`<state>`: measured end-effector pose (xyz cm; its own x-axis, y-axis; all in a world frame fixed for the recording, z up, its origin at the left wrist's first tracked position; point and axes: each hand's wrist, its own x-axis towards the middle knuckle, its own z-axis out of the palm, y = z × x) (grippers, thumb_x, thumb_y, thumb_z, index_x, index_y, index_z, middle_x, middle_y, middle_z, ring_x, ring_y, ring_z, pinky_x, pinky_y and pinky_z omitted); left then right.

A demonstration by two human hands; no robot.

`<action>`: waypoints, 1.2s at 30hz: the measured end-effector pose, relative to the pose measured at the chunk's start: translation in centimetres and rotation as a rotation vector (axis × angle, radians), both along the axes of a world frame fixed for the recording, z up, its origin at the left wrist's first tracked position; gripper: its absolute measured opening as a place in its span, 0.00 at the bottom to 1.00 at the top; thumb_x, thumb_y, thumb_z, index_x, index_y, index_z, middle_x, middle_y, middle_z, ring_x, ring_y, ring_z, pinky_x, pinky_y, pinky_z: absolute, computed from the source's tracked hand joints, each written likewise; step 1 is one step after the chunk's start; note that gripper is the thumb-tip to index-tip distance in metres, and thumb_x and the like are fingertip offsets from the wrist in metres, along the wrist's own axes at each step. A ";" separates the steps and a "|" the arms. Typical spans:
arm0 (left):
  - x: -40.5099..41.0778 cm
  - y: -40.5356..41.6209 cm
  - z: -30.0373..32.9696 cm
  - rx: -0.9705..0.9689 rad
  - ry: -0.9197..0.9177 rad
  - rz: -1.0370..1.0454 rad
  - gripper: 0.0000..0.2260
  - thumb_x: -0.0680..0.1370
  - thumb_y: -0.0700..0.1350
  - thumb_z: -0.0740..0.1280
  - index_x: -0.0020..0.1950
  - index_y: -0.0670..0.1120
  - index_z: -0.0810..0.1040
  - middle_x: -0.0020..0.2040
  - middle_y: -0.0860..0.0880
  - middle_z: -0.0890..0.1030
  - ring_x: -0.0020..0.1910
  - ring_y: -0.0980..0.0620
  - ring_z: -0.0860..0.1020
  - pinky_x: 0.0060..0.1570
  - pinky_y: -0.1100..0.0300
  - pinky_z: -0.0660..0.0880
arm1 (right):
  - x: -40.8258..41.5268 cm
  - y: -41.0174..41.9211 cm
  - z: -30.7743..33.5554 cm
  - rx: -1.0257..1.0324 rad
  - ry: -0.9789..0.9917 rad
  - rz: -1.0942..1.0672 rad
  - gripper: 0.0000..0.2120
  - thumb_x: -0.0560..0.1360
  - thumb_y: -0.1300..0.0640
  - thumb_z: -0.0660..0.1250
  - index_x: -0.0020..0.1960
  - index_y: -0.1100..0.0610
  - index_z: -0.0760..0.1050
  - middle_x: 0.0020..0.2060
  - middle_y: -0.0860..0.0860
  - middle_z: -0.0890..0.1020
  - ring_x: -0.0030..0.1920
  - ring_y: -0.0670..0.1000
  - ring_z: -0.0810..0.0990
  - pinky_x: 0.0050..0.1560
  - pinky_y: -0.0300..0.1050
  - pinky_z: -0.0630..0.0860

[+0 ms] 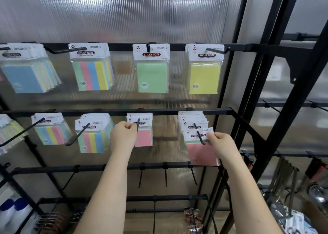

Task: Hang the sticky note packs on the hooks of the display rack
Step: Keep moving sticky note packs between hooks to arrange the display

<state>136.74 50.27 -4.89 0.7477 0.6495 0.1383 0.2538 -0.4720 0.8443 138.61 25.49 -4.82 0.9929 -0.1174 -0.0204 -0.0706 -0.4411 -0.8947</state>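
My left hand [123, 136] pinches the white header of a pink sticky note pack [144, 136] that hangs on the third hook [138, 125] of the middle rail. My right hand [221, 145] pinches the header corner of another pink sticky note pack [201, 153], whose header sits over the tip of the fourth hook [200, 136]. Behind it on that hook hang several more packs [191, 121].
The top rail [177, 47] carries blue, striped, green and yellow packs. Long hooks with striped packs jut out at the middle rail's left. Bare short hooks [166, 175] hang on the lower rail. The black frame post [276, 109] stands at right, with metal utensils beyond.
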 end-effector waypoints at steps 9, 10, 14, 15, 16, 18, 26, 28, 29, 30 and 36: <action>1.6 1.3 -0.9 -0.075 0.115 -0.032 0.14 0.80 0.45 0.59 0.64 0.43 0.72 0.58 0.44 0.78 0.52 0.45 0.75 0.49 0.55 0.72 | -1.9 -1.2 3.6 -0.353 -0.001 0.111 0.19 0.79 0.57 0.55 0.31 0.57 0.60 0.27 0.51 0.63 0.30 0.50 0.61 0.30 0.45 0.55; 1.9 1.3 -0.9 -0.090 0.148 -0.041 0.16 0.80 0.45 0.58 0.66 0.42 0.70 0.61 0.43 0.76 0.57 0.43 0.74 0.52 0.54 0.70 | -2.0 -1.2 3.8 -0.364 -0.010 0.114 0.18 0.79 0.57 0.56 0.31 0.58 0.60 0.27 0.52 0.63 0.30 0.51 0.61 0.31 0.45 0.56; 3.0 1.9 -1.3 -0.177 0.193 -0.067 0.23 0.80 0.45 0.59 0.73 0.40 0.61 0.72 0.41 0.67 0.69 0.42 0.66 0.66 0.50 0.63 | -2.6 -1.3 4.7 -0.334 -0.068 0.113 0.16 0.80 0.56 0.56 0.37 0.62 0.70 0.31 0.54 0.69 0.32 0.51 0.65 0.31 0.44 0.59; 3.2 2.2 -1.4 -0.183 0.184 -0.060 0.25 0.80 0.45 0.59 0.75 0.41 0.58 0.74 0.42 0.64 0.71 0.42 0.64 0.69 0.49 0.61 | -2.7 -1.3 4.9 -0.314 -0.082 0.112 0.16 0.80 0.55 0.56 0.37 0.63 0.70 0.32 0.54 0.70 0.32 0.51 0.65 0.31 0.44 0.59; 3.3 2.4 -1.3 -0.184 0.174 -0.058 0.26 0.79 0.45 0.59 0.76 0.42 0.56 0.75 0.43 0.62 0.72 0.42 0.62 0.71 0.48 0.60 | -2.7 -1.4 5.0 -0.287 -0.095 0.110 0.17 0.80 0.55 0.56 0.37 0.63 0.70 0.31 0.54 0.70 0.32 0.51 0.65 0.32 0.45 0.59; 3.6 2.7 -1.4 -0.184 0.157 -0.069 0.24 0.80 0.44 0.59 0.75 0.41 0.59 0.73 0.43 0.65 0.71 0.42 0.65 0.68 0.50 0.63 | -2.7 -1.3 5.1 -0.231 -0.113 0.090 0.18 0.80 0.54 0.56 0.38 0.66 0.71 0.30 0.54 0.71 0.32 0.52 0.66 0.33 0.45 0.59; 3.6 2.7 -2.2 -0.240 0.090 -0.144 0.10 0.78 0.44 0.60 0.48 0.41 0.80 0.47 0.43 0.82 0.46 0.45 0.79 0.45 0.57 0.72 | -2.4 -0.8 4.9 -0.149 -0.184 0.020 0.23 0.80 0.51 0.57 0.52 0.72 0.74 0.36 0.56 0.72 0.37 0.52 0.68 0.38 0.45 0.61; 3.6 2.7 -2.6 -0.237 0.095 -0.129 0.11 0.77 0.42 0.60 0.47 0.39 0.80 0.46 0.42 0.82 0.47 0.43 0.79 0.42 0.58 0.70 | -2.4 -0.8 4.9 -0.139 -0.188 0.014 0.22 0.80 0.51 0.57 0.52 0.72 0.74 0.37 0.56 0.72 0.37 0.52 0.68 0.38 0.45 0.60; 3.6 2.7 -2.8 -0.234 0.089 -0.116 0.11 0.77 0.42 0.60 0.47 0.39 0.80 0.46 0.42 0.82 0.47 0.43 0.79 0.42 0.57 0.70 | -2.4 -0.8 4.9 -0.137 -0.187 0.010 0.22 0.80 0.52 0.57 0.52 0.72 0.73 0.37 0.56 0.72 0.37 0.52 0.68 0.38 0.45 0.60; 3.7 2.7 -3.1 -0.227 0.083 -0.098 0.10 0.78 0.42 0.60 0.48 0.39 0.80 0.46 0.42 0.82 0.47 0.43 0.79 0.41 0.58 0.69 | -2.4 -0.8 4.9 -0.134 -0.185 0.008 0.22 0.80 0.52 0.57 0.53 0.72 0.73 0.37 0.56 0.72 0.37 0.52 0.68 0.38 0.45 0.60; 3.7 2.3 -2.6 -0.368 0.107 -0.118 0.13 0.79 0.51 0.64 0.46 0.40 0.76 0.41 0.44 0.79 0.37 0.49 0.75 0.34 0.61 0.67 | -2.4 -0.8 4.9 -0.096 -0.161 0.016 0.21 0.79 0.52 0.57 0.52 0.71 0.74 0.37 0.56 0.73 0.37 0.52 0.69 0.40 0.45 0.62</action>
